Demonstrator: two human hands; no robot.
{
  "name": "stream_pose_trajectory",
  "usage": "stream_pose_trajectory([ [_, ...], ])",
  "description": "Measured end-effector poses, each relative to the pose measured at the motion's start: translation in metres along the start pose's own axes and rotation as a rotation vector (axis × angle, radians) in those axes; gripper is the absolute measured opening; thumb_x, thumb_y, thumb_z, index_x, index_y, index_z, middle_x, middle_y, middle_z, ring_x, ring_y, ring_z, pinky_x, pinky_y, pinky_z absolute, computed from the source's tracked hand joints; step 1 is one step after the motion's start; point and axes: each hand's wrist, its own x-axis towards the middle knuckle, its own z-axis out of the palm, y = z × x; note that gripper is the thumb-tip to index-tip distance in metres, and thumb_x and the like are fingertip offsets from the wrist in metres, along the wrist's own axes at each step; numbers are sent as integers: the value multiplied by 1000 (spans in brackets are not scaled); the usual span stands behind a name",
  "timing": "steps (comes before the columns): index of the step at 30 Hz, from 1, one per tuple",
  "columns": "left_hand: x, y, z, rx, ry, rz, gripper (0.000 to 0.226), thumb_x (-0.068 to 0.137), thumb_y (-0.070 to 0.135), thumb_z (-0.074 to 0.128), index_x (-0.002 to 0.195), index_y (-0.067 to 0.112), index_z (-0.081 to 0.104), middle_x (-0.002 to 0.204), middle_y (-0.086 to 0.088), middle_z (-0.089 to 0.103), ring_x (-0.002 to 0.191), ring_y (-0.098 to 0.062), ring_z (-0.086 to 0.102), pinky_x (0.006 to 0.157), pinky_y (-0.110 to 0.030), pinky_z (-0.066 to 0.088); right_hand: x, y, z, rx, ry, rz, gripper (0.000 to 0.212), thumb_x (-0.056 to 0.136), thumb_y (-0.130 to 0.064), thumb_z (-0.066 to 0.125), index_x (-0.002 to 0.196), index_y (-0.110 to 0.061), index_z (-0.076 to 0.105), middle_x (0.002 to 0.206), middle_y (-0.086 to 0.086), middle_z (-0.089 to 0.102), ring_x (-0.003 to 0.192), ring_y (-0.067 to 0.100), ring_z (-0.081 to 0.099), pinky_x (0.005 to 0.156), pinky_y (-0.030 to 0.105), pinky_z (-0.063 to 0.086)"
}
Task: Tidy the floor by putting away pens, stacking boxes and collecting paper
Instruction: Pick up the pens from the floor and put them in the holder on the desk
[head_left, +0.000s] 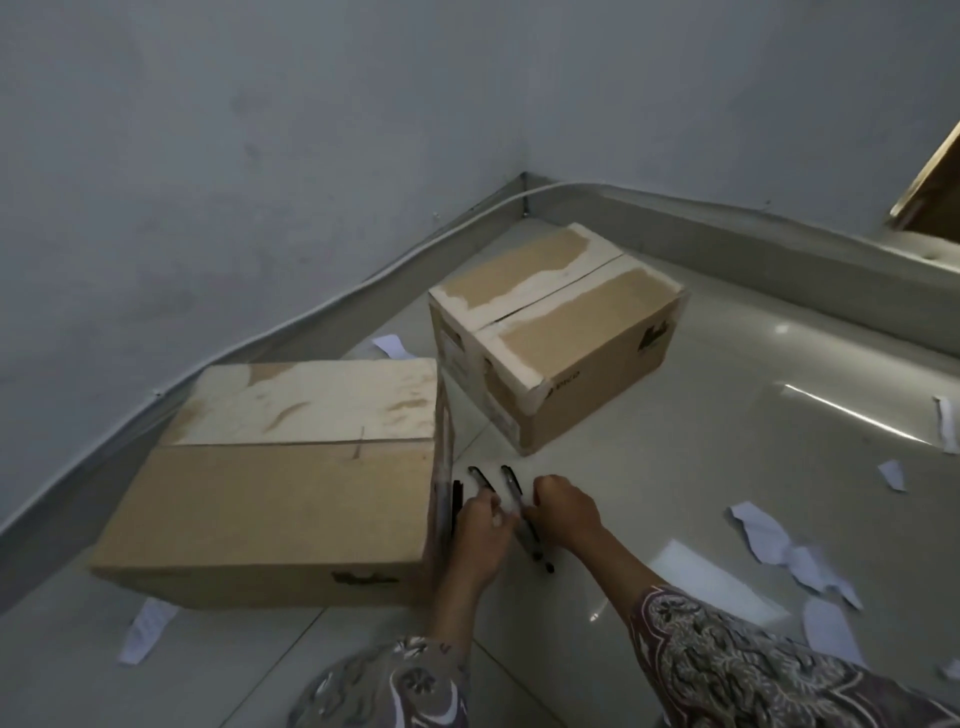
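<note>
Pens lay on the tiled floor in the gap just right of the near cardboard box, their long axes running roughly away from the person, dark ends pointing toward the far cardboard box. One dark pen lay close against the near box's side. The left hand was at the pens beside it, fingers curled, apparently pinching one, though blur hid the exact hold. Just right, touching the same cluster, the right hand was fisted around a pen whose tail stuck out toward the person. Both hands were equally near; gathering looked barely begun. Torn paper scraps lay farther right, well apart.
</note>
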Motion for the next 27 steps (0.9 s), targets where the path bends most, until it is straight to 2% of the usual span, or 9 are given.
stream_pose_trajectory([
  [5,-6,-15,1,9,24,-42,23,93,22,50,108,4,48,106,-10,52,89,-17,47,74,-24,37,-7,-2,22,0,25,49,20,91,-20,45,98,-3,51,118,19,55,106,34,56,83,36,45],
  [6,-7,-16,1,7,20,-47,23,93,22,49,108,5,48,110,-11,53,90,-17,47,75,-24,36,-8,-2,24,16,34,52,13,91,-17,44,90,-5,49,118,19,55,107,34,56,84,36,44],
  [8,-7,-19,0,0,11,-56,16,94,23,49,102,9,46,106,-9,53,89,-17,48,73,-24,37,-11,0,27,66,54,44,26,90,-16,46,67,-12,34,113,20,56,104,34,57,80,35,44],
  [11,-4,-21,-2,-60,23,-67,13,93,24,50,94,11,46,92,-5,53,83,-18,50,68,-25,38,-14,3,27,230,134,-21,29,86,-21,56,63,-10,42,88,19,64,81,31,62,66,34,45],
  [14,-1,-11,0,-244,63,-58,15,94,21,50,80,14,51,81,0,56,80,-16,54,69,-27,42,-23,-5,20,494,234,-149,20,83,-17,63,66,-7,59,59,2,56,53,6,52,54,21,41],
  [18,2,15,0,-516,173,-13,25,93,12,50,69,16,55,71,-2,59,70,-16,59,68,-27,48,-38,-24,1,638,319,-307,25,86,-10,61,62,-15,56,51,-12,46,48,-5,51,47,8,34],
  [21,3,32,-10,-558,243,70,29,92,7,50,65,14,58,67,-4,60,67,-17,60,67,-26,50,-38,-29,-5,714,378,-363,23,88,-13,59,65,-14,60,52,-11,48,49,0,49,49,12,34],
  [25,10,48,-31,-599,261,141,15,92,10,51,84,5,63,72,-5,64,75,-23,64,74,-32,55,-29,-23,2,752,441,-272,21,88,-19,58,74,-4,62,62,9,58,59,14,52,58,35,44],
  [27,10,51,-45,-590,252,179,14,92,10,52,90,1,63,72,-6,65,71,-22,65,68,-29,55,-22,-18,12,620,419,-230,16,87,-18,59,79,-3,59,70,7,57,65,15,52,61,31,40],
])
